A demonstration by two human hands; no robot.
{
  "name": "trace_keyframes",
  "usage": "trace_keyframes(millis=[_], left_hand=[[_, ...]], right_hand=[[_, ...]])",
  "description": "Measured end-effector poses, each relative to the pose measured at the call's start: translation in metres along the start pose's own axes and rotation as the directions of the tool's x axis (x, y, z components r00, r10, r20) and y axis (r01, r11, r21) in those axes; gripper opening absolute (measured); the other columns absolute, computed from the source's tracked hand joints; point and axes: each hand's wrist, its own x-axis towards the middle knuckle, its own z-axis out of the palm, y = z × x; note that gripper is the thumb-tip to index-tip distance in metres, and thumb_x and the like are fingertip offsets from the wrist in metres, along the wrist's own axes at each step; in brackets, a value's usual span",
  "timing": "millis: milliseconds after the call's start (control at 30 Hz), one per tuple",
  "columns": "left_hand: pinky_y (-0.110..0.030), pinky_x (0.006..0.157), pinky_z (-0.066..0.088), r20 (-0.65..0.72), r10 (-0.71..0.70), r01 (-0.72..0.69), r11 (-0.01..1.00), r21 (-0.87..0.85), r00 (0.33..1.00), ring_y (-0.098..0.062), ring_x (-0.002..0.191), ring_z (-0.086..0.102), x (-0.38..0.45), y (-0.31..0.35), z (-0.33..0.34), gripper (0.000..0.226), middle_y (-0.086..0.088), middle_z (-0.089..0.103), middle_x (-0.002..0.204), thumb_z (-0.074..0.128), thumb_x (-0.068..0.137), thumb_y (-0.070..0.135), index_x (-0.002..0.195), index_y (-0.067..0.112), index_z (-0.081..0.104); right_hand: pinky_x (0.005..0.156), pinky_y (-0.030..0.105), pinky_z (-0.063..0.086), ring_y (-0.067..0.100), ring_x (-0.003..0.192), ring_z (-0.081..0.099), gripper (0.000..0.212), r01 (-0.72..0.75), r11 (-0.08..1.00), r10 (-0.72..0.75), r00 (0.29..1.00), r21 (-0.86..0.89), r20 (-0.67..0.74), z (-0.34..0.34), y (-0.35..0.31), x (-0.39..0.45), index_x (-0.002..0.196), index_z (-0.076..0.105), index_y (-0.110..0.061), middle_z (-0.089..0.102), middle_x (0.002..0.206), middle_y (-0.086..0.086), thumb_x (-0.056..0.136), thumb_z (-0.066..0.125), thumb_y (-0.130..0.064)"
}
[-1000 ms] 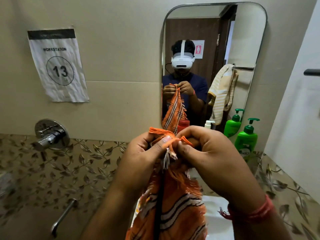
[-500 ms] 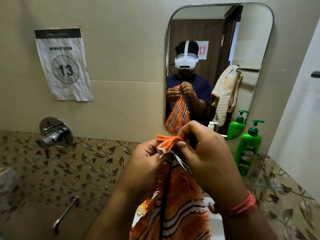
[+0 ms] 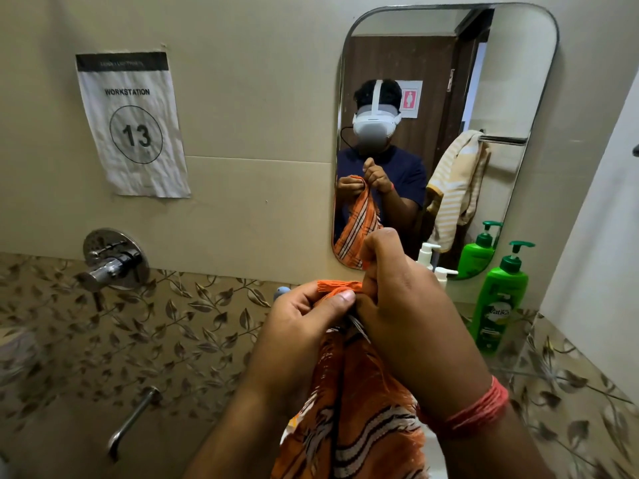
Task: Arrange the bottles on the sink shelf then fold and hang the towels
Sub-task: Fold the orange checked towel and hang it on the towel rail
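An orange towel with white and black stripes hangs in front of me. My left hand pinches its fringed top edge between thumb and fingers. My right hand grips the same edge right beside it, slightly higher. A green pump bottle stands upright at the right by the wall. A white pump bottle peeks out behind my right hand, mostly hidden. The mirror reflects a striped yellow-white towel draped over a rail.
A chrome wall tap and a spout sit at the left on the leaf-patterned tiles. A paper sign reading 13 hangs on the wall. A white wall closes the right side. The white sink shows under the towel.
My right hand has risen along the towel's top edge while the left keeps its pinch. The view has shifted so the mirror and bottles sit farther right.
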Motion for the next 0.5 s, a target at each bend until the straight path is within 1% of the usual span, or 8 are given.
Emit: trace_keyframes(millis=[67, 200, 267, 300, 333, 400, 433, 500], left_hand=[[-0.046, 0.085, 0.057, -0.029, 0.01, -0.011, 1.0, -0.026, 1.0, -0.033, 0.089, 0.071, -0.001, 0.001, 0.003, 0.021, -0.018, 0.074, 0.091, 0.063, 0.081, 0.026, 0.086, 0.012, 0.078], [-0.039, 0.072, 0.054, -0.058, 0.005, -0.011, 0.995, -0.101, 0.998, -0.027, 0.074, 0.066, 0.001, 0.003, 0.005, 0.019, -0.013, 0.069, 0.077, 0.061, 0.079, 0.025, 0.073, 0.014, 0.076], [-0.041, 0.073, 0.054, -0.084, -0.004, -0.005, 0.994, -0.112, 0.996, -0.028, 0.075, 0.066, 0.002, 0.003, 0.002, 0.02, -0.016, 0.069, 0.078, 0.062, 0.081, 0.025, 0.076, 0.012, 0.076], [-0.042, 0.075, 0.054, -0.099, -0.008, -0.004, 0.993, -0.116, 0.995, -0.031, 0.077, 0.067, 0.002, 0.003, 0.001, 0.021, -0.018, 0.07, 0.082, 0.062, 0.082, 0.025, 0.081, 0.009, 0.076], [-0.044, 0.077, 0.055, -0.114, -0.01, -0.004, 0.993, -0.116, 0.993, -0.034, 0.078, 0.067, 0.003, 0.003, -0.001, 0.024, -0.021, 0.07, 0.085, 0.063, 0.082, 0.027, 0.085, 0.006, 0.075], [-0.051, 0.08, 0.054, -0.142, 0.0, -0.012, 0.997, -0.079, 0.99, -0.037, 0.08, 0.064, 0.005, 0.004, -0.005, 0.029, -0.025, 0.066, 0.086, 0.065, 0.082, 0.03, 0.087, 0.001, 0.071], [-0.055, 0.082, 0.053, -0.149, 0.014, -0.022, 0.999, -0.048, 0.989, -0.037, 0.079, 0.063, 0.006, 0.004, -0.007, 0.03, -0.026, 0.065, 0.085, 0.065, 0.082, 0.031, 0.086, 0.002, 0.07], [-0.059, 0.082, 0.052, -0.155, 0.046, -0.044, 0.999, 0.015, 0.987, -0.036, 0.076, 0.062, 0.008, 0.005, -0.01, 0.027, -0.023, 0.065, 0.08, 0.064, 0.083, 0.035, 0.079, 0.009, 0.071]], right_hand=[[0.048, 0.012, 0.034, -0.003, 0.057, 0.039, 0.039, 0.004, 1.0, -0.004, 1.0, 0.007, -0.009, 0.002, 0.001, 0.0, 0.109, 0.037, -0.025, 0.038, 0.069, -0.016, 0.086, 0.067, -0.017], [0.052, 0.013, 0.034, -0.001, 0.061, 0.044, 0.041, -0.007, 0.997, 0.009, 1.0, 0.076, -0.023, 0.011, 0.004, 0.001, 0.104, 0.038, -0.028, 0.043, 0.071, -0.015, 0.084, 0.073, -0.02], [0.054, 0.017, 0.04, 0.004, 0.064, 0.049, 0.036, -0.017, 0.99, 0.018, 1.0, 0.141, -0.01, 0.014, 0.008, -0.002, 0.097, 0.043, -0.028, 0.048, 0.072, -0.012, 0.083, 0.076, -0.026], [0.055, 0.021, 0.045, 0.007, 0.065, 0.052, 0.031, -0.042, 0.976, 0.04, 0.999, 0.213, 0.016, 0.014, 0.011, -0.003, 0.093, 0.047, -0.027, 0.052, 0.072, -0.009, 0.083, 0.076, -0.029], [0.058, 0.025, 0.051, 0.009, 0.066, 0.056, 0.026, -0.092, 0.941, 0.074, 0.995, 0.326, 0.069, 0.013, 0.013, -0.005, 0.091, 0.051, -0.027, 0.056, 0.073, -0.006, 0.083, 0.075, -0.031], [0.063, 0.037, 0.057, 0.018, 0.07, 0.063, 0.02, -0.214, 0.81, 0.112, 0.97, 0.546, 0.214, 0.011, 0.018, -0.008, 0.089, 0.056, -0.027, 0.062, 0.075, 0.0, 0.084, 0.075, -0.029], [0.063, 0.036, 0.057, 0.018, 0.071, 0.064, 0.019, -0.258, 0.746, 0.112, 0.957, 0.613, 0.268, 0.011, 0.02, -0.009, 0.09, 0.056, -0.027, 0.063, 0.074, 0.0, 0.084, 0.075, -0.028], [0.063, 0.03, 0.054, 0.016, 0.07, 0.064, 0.02, -0.319, 0.651, 0.092, 0.934, 0.689, 0.345, 0.011, 0.023, -0.01, 0.094, 0.055, -0.022, 0.062, 0.075, -0.001, 0.085, 0.074, -0.023]])
